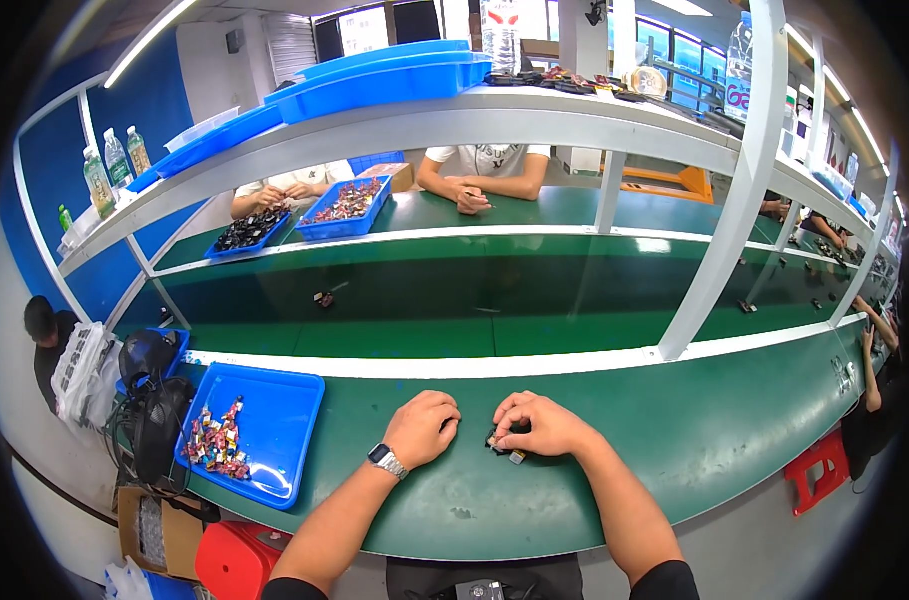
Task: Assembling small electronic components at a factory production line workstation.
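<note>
Low in the centre of the frame, my right hand [539, 427] rests on the green table [694, 440], its fingers curled together and pinching a small dark part [504, 447] against the surface. Just left of it, my left hand [421, 428] lies in a loose fist, wristwatch [384, 460] showing; whether it holds anything I cannot tell. Toward the lower left sits a blue tray [279, 420] of small colourful pieces [214, 440].
</note>
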